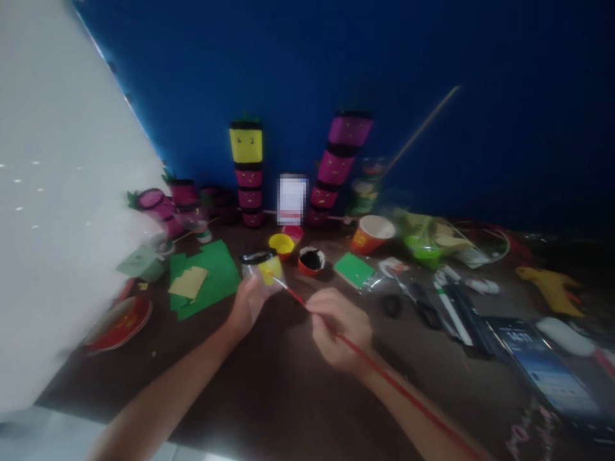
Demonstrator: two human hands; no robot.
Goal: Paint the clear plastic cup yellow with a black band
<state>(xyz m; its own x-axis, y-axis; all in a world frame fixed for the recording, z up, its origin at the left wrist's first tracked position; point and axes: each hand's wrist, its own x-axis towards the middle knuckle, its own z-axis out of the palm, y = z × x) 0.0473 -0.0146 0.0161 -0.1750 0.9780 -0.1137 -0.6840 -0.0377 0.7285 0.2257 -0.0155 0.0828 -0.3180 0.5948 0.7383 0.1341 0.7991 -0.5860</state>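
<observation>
My left hand (251, 299) is closed around a small paper cup (275, 267) lying tilted, with a black band at one end and yellow paint on part of its white side. In my right hand (341, 330) is a long red paintbrush (295, 296), pinched between the fingers, its tip against the yellow patch. Just behind the cup stands a pot of yellow paint (281, 245). Beside it is a small pot of black paint (311, 261), and a pink pot (293, 234) sits farther back.
Painted cup stacks (250, 179) stand by the blue wall, near a lit screen (292, 198). Green paper (204, 278) lies left. Rightward are an orange paper cup (373, 234), scissors (418, 301), a phone (542, 365) and a yellow glue gun (550, 291).
</observation>
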